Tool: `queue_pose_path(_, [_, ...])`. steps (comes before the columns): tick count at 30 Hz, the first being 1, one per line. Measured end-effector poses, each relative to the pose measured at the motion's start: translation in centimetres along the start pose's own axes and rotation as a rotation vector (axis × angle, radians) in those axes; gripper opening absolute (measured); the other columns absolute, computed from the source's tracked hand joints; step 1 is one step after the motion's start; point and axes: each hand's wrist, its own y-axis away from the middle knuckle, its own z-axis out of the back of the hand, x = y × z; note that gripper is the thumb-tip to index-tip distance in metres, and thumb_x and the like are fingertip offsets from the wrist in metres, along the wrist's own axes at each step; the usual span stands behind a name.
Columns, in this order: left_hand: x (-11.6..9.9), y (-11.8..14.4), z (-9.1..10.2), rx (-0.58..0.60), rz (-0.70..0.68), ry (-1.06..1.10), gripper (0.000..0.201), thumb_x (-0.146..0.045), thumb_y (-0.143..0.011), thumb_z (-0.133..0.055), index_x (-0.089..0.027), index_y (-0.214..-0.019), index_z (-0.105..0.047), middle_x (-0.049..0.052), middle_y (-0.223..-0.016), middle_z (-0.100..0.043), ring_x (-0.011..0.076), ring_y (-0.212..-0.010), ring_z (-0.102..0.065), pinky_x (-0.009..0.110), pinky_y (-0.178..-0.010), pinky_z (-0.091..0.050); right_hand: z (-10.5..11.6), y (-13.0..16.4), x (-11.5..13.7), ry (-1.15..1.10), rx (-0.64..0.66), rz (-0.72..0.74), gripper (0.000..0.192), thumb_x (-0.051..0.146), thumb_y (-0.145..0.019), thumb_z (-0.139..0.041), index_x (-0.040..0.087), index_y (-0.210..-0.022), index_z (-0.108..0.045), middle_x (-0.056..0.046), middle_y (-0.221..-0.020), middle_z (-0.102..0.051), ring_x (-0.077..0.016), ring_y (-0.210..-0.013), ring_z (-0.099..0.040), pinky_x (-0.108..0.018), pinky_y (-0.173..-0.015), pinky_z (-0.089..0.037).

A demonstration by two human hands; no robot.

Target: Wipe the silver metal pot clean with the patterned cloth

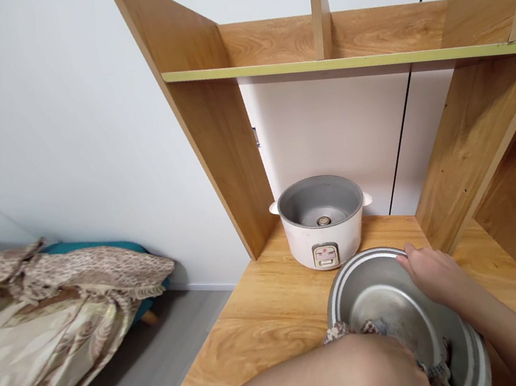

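My right hand [432, 273] grips the far rim of a metal inner pot [382, 297] that stands on the wooden desk [268, 322]. Reaching into the pot, my left hand [389, 371] presses a patterned cloth [339, 331] against its inside; the fingers are mostly hidden by my forearm. Just behind the pot sits a white rice cooker body [322, 222], open and without its inner pot, its heating plate showing.
A wooden shelf unit [330, 64] rises over the back of the desk, with side panels left and right. At the left, on the floor side, a bed [39, 325] with a patterned blanket stands against the white wall.
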Motion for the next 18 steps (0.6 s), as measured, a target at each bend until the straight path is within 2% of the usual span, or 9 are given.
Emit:
queue_pose_path(5, [0.4,-0.4,-0.4,-0.053,-0.038,0.023,0.022,-0.024,-0.066,-0.06,-0.021,-0.05,-0.045,0.004,-0.053,-0.062,0.0177,-0.045,-0.054,0.029,-0.041,-0.037,0.1,-0.1,-0.3,-0.026,-0.02,0.037,0.038,0.036,-0.103,-0.023,0.018,-0.104,-0.057,-0.012,-0.086,-0.072,-0.0259,-0.083,-0.071,-0.03,-0.062,-0.04])
queue_pose_path(10, [0.3,0.1,0.2,0.133,-0.04,0.047,0.029,-0.02,-0.061,-0.059,-0.022,-0.044,-0.036,0.005,-0.056,-0.063,0.02,-0.055,-0.06,0.032,-0.049,-0.045,0.2,-0.2,-0.6,-0.059,-0.009,0.057,0.042,0.042,-0.102,-0.026,0.019,-0.098,-0.061,-0.012,-0.091,-0.073,-0.0255,-0.086,-0.07,-0.03,-0.065,-0.04])
queue_pose_path(14, [0.1,0.9,0.8,0.168,-0.069,0.039,0.038,-0.018,-0.061,-0.06,-0.023,-0.038,-0.031,0.003,-0.047,-0.056,0.0203,-0.049,-0.057,0.033,-0.047,-0.046,0.2,0.0,-0.5,-0.057,-0.023,0.117,0.039,0.042,-0.101,-0.029,0.019,-0.098,-0.06,-0.011,-0.09,-0.073,-0.0245,-0.084,-0.07,-0.029,-0.065,-0.039])
queue_pose_path(18, [0.1,0.8,1.2,0.25,-0.052,-0.017,0.036,-0.015,-0.056,-0.063,-0.022,-0.033,-0.036,0.004,-0.046,-0.058,0.0217,-0.05,-0.06,0.033,-0.046,-0.048,0.3,0.2,-0.2,-0.034,-0.003,0.12,0.036,0.04,-0.102,-0.03,0.018,-0.1,-0.058,-0.012,-0.086,-0.072,-0.0243,-0.082,-0.07,-0.03,-0.064,-0.039])
